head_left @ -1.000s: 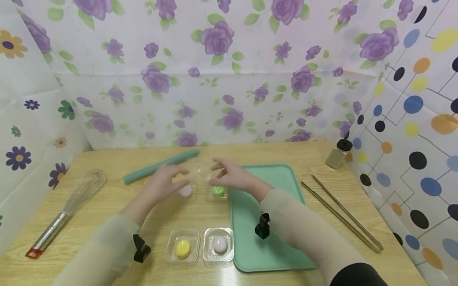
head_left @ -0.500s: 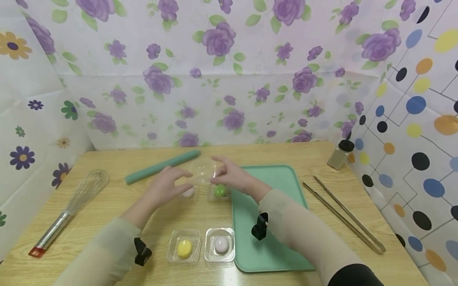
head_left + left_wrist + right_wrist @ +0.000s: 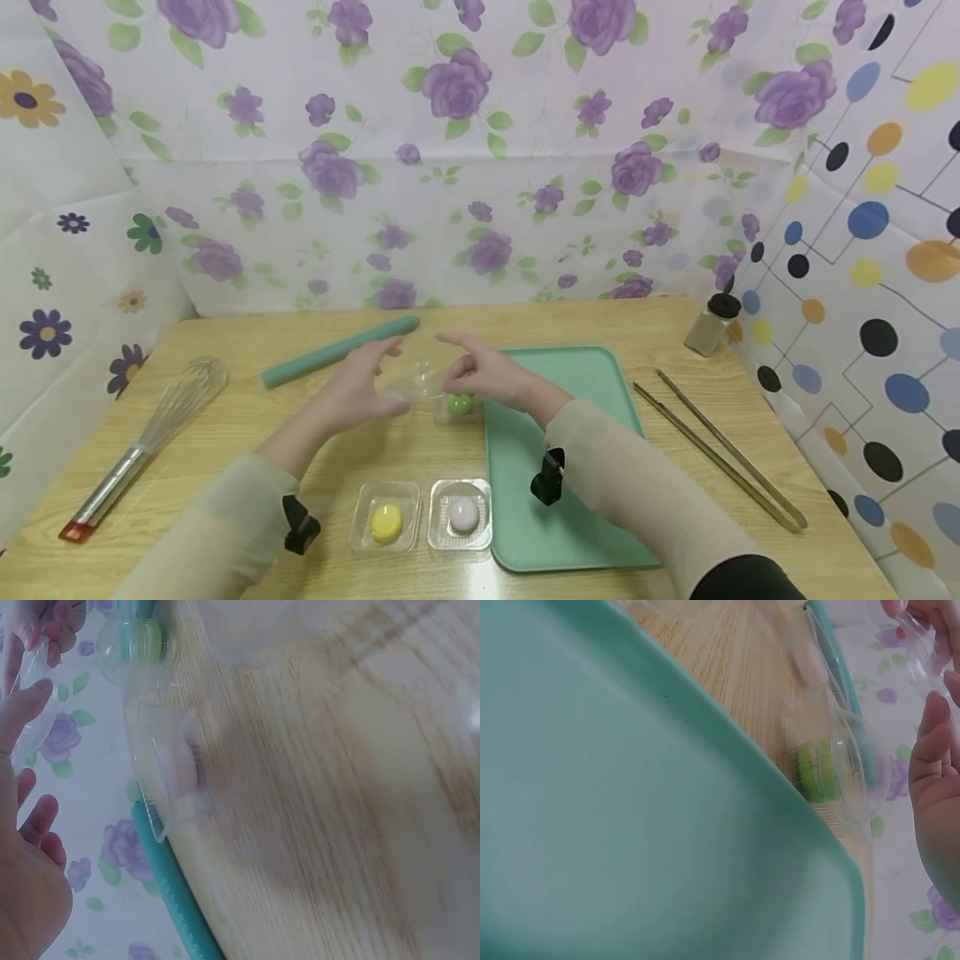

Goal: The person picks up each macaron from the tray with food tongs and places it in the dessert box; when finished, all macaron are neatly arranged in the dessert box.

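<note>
Both hands hold a clear domed plastic lid (image 3: 422,379) above the back of the table. My left hand (image 3: 356,390) is at its left edge, with the thumb against it in the left wrist view. My right hand (image 3: 487,373) grips its right edge with thumb and fingers. Below them stands a clear box with a green macaron (image 3: 459,405), under a clear dome in the right wrist view. A pale pink macaron (image 3: 178,766) in a clear box is hidden by my left hand in the head view. Nearer are open boxes with a yellow macaron (image 3: 386,523) and a lilac macaron (image 3: 463,515).
A green tray (image 3: 562,500) lies under my right forearm. To its right are metal tongs (image 3: 720,450) and a black-capped shaker jar (image 3: 712,325). A teal rolling pin (image 3: 337,352) lies behind my left hand, and a whisk (image 3: 150,442) at far left.
The lid has come slightly nearer and tilted differently. My left hand has turned, its thumb shifting right and its fingers rising, and it now covers the pink macaron. My right hand has barely moved.
</note>
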The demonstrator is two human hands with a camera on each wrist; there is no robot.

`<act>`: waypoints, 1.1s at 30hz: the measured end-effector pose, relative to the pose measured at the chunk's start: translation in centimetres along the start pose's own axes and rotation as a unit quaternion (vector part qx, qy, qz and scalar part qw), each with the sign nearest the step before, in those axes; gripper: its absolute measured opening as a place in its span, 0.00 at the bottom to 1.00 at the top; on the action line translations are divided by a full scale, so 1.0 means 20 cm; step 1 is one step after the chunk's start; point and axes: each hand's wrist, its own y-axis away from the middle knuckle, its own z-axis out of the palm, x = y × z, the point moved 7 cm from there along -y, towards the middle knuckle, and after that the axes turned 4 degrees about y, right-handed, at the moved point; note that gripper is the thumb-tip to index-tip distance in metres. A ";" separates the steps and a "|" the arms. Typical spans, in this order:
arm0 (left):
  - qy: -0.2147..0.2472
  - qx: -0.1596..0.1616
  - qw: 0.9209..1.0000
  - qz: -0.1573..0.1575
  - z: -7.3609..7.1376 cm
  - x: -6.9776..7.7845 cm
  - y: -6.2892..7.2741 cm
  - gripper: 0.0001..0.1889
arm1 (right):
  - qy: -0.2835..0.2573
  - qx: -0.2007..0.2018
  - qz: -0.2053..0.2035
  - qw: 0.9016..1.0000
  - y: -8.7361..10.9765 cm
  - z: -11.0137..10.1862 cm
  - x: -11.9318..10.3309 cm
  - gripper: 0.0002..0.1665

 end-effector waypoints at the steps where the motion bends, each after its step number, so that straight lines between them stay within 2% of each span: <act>1: -0.002 -0.001 1.000 0.003 0.00 0.00 0.00 0.51 | 0.000 -0.002 -0.002 1.000 0.00 0.00 0.00 0.47; 4: -0.018 0.008 1.000 0.014 0.00 0.02 0.01 0.51 | -0.010 -0.005 -0.001 1.000 0.00 0.00 0.01 0.45; 7: -0.043 0.027 0.998 0.032 -0.02 0.03 0.01 0.48 | -0.062 -0.006 0.009 0.998 0.00 0.01 0.02 0.38; 10: -0.073 0.048 0.995 0.056 -0.04 0.05 0.01 0.47 | -0.123 -0.012 0.034 0.992 -0.01 0.02 0.03 0.32; 13: -0.100 0.059 0.990 0.083 -0.04 0.07 0.01 0.46 | -0.170 -0.029 0.061 0.983 -0.02 0.04 0.04 0.38; 18: -0.135 0.072 0.982 0.107 -0.04 0.09 0.01 0.46 | -0.206 -0.050 0.096 0.973 -0.03 0.08 0.03 0.43; 24: -0.161 0.067 0.978 0.113 -0.02 0.09 0.02 0.47 | -0.219 -0.055 0.121 0.967 -0.04 0.10 0.03 0.47; 28: -0.166 0.067 0.977 0.118 -0.02 0.10 0.03 0.47 | -0.204 -0.053 0.132 0.968 -0.04 0.10 0.04 0.46; 31: -0.132 0.063 0.984 0.106 -0.03 0.09 0.03 0.47 | -0.177 -0.045 0.132 0.974 -0.04 0.09 0.05 0.43; 33: -0.091 0.052 0.991 0.078 -0.04 0.08 0.03 0.46 | -0.153 -0.040 0.120 0.980 -0.05 0.09 0.04 0.40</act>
